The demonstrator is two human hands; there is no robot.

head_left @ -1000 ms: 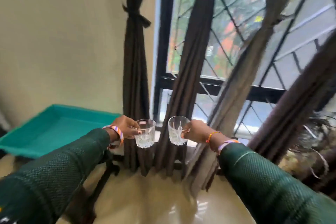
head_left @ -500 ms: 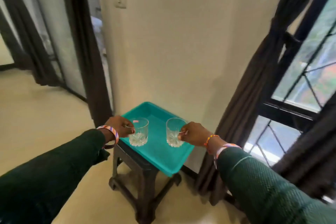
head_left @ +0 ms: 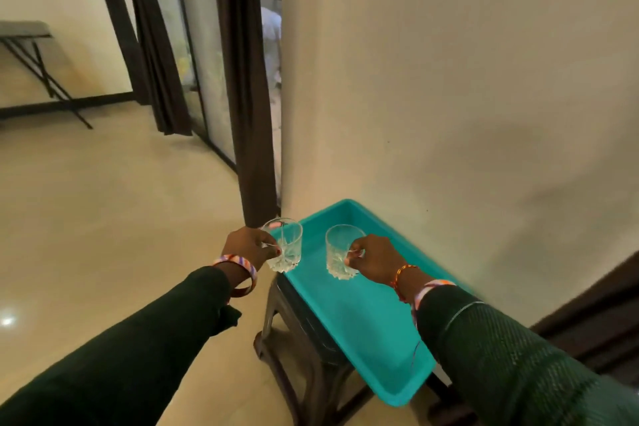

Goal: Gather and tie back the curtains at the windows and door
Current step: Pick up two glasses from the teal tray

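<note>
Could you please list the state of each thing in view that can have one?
Left hand: grips the left glass.
Right hand: grips the right glass.
Left glass: upright, empty, held at the tray's left edge.
Right glass: upright, empty, held over the tray.
Teal tray: lying on a dark stool.
Door curtains: gathered into columns, no tie visible.

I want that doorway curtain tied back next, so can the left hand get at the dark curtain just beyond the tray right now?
Probably not yet. The left hand grips a glass, so its fingers are busy, though nothing stands between it and the dark curtain.
</note>
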